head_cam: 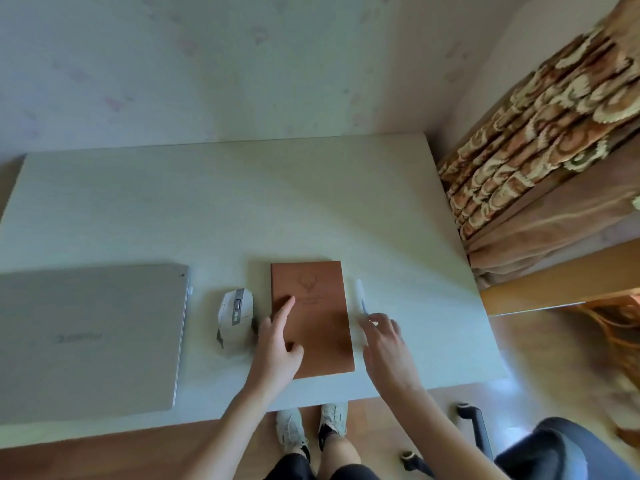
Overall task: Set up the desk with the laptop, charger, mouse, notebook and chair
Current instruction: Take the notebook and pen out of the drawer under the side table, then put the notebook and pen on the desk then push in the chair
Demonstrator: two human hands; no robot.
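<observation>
A closed brown notebook (313, 317) lies on the pale desk (225, 209) near its front edge. My left hand (278, 341) rests on the notebook's left side, forefinger stretched out flat on the cover. My right hand (384, 341) is beside the notebook's right edge, fingertips touching a white pen (361, 299) that lies on the desk. A white and grey mouse (234, 318) sits left of the notebook. The closed silver laptop (90, 337) lies at the front left. The dark chair (561, 448) stands at the lower right. No charger is in view.
The desk stands against a pale wall (207, 64). A bed with a brown patterned blanket (540, 150) and a wooden frame (554, 282) sits to the right of the desk. My feet in pale shoes (311, 424) stand on the wooden floor under the desk's front edge.
</observation>
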